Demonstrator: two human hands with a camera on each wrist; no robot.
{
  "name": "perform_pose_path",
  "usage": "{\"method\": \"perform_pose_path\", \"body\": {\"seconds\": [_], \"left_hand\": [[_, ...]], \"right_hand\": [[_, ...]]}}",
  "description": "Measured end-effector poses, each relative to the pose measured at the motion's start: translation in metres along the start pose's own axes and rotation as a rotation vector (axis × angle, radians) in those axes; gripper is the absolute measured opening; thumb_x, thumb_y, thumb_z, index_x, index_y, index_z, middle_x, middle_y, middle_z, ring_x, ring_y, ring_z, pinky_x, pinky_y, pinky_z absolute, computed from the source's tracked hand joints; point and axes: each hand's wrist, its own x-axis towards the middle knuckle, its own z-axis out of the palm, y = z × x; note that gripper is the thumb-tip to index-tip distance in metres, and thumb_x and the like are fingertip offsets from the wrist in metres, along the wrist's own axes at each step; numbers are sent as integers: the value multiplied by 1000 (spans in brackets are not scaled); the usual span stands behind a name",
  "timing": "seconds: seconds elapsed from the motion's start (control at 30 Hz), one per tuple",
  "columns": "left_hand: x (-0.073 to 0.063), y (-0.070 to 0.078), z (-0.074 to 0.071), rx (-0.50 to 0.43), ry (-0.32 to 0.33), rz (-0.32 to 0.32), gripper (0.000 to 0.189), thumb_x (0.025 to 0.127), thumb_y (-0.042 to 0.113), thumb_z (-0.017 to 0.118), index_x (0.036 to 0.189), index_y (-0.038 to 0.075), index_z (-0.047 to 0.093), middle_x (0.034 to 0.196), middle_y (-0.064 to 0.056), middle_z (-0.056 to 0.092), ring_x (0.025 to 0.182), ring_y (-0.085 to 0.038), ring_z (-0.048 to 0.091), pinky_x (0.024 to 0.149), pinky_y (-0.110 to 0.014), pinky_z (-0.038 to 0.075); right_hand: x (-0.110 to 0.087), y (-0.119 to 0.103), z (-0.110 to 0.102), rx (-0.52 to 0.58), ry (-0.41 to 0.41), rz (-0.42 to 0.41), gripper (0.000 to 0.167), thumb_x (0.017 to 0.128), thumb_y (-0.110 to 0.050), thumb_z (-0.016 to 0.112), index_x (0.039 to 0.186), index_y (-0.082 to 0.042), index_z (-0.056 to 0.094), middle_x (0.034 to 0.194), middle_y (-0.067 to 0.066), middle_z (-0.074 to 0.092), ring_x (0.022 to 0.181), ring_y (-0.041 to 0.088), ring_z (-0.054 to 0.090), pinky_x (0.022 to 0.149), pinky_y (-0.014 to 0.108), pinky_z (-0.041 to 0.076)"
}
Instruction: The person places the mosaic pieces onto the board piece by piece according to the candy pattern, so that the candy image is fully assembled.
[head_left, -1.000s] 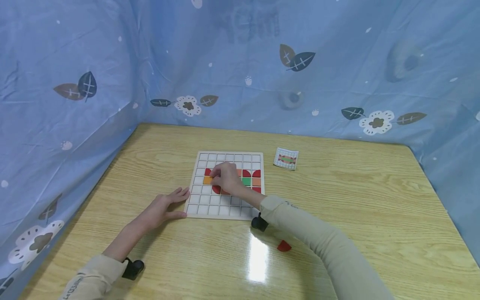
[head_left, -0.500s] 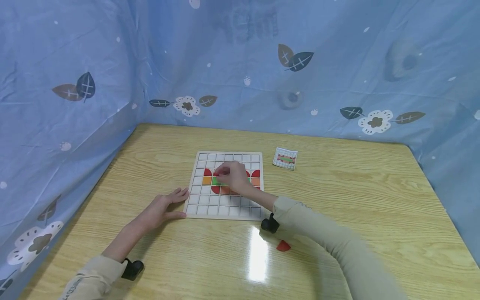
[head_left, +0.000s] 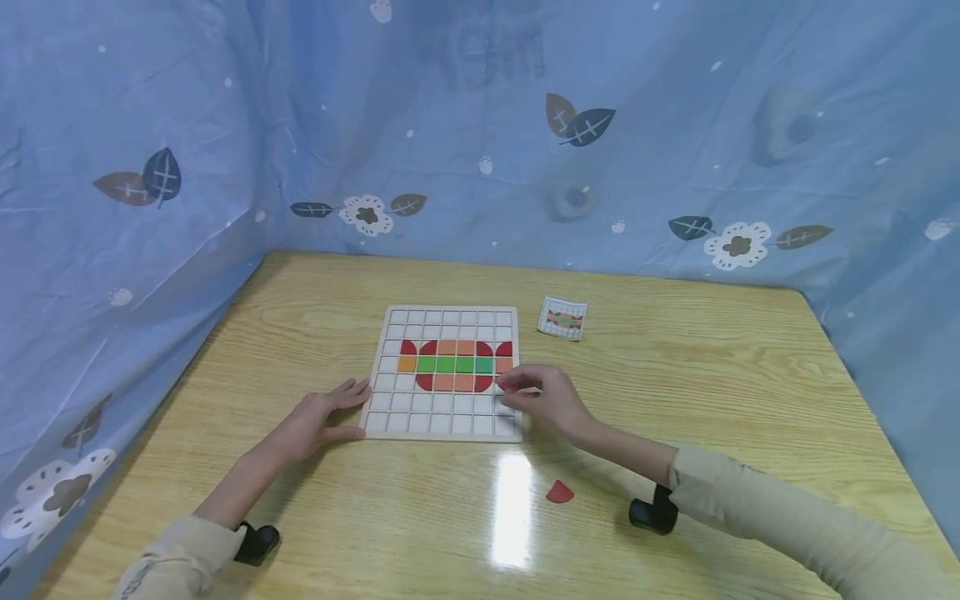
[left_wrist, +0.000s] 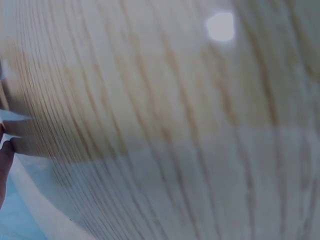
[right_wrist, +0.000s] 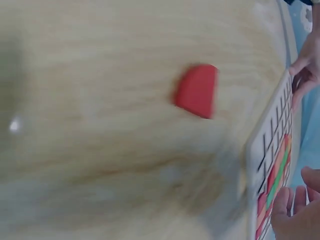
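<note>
A white gridded board (head_left: 442, 425) carries red quarter-round, orange and green tiles (head_left: 446, 364) set in a candy-like shape. My left hand (head_left: 315, 417) rests at its left edge with fingers stretched out; only its fingertips (left_wrist: 5, 157) show in the left wrist view. At the right edge my right hand (head_left: 551, 400) has thumb and forefinger apart beside a red tile (head_left: 509, 386), which the fingers partly hide. In the right wrist view this hand (right_wrist: 297, 215) reaches over the board's tiles. A loose red quarter-round tile (head_left: 559, 492) lies on the table nearer me.
A small pattern card (head_left: 562, 319) with a similar candy picture lies beyond the board's right corner. The wooden table (head_left: 675, 358) is backed by a blue patterned cloth (head_left: 480, 125) on the left, far and right sides. Black wrist devices (head_left: 654, 510) sit on both wrists.
My right hand has moved from the board's left-middle cells to its right edge, leaving the green row uncovered. The left hand stays at the left edge; the loose red tile lies where it was.
</note>
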Motion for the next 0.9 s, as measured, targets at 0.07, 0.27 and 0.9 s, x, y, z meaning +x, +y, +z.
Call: {"method": "perform_pose_path", "body": {"seconds": [0.07, 0.27, 0.9], "left_hand": [[-1, -1, 0, 2, 4, 3, 65, 81, 15, 75, 136, -7, 47, 145, -22, 39, 135, -44, 30, 107, -57, 28], [-3, -1, -2, 5, 7, 7, 66, 81, 15, 75, 136, -8, 47, 145, -22, 40, 135, -44, 30, 107, -58, 28], [-2, -2, 0, -5, -2, 9, 66, 83, 19, 73, 138, -7, 45, 146, -22, 38, 136, -44, 29, 107, -59, 28]], "right_hand": [[-13, 2, -9, -41, -26, 36, 22, 84, 0, 71, 105, 6, 69, 105, 18, 68, 92, 23, 65, 79, 25, 55], [-51, 7, -26, -161, -117, 113, 31, 74, -6, 82, 101, 2, 70, 91, 9, 67, 80, 17, 61, 71, 21, 54], [-78, 22, -33, -493, -196, -208, 28, 70, -5, 85, 95, -5, 72, 93, 1, 71, 87, 14, 64, 78, 29, 55]]}}
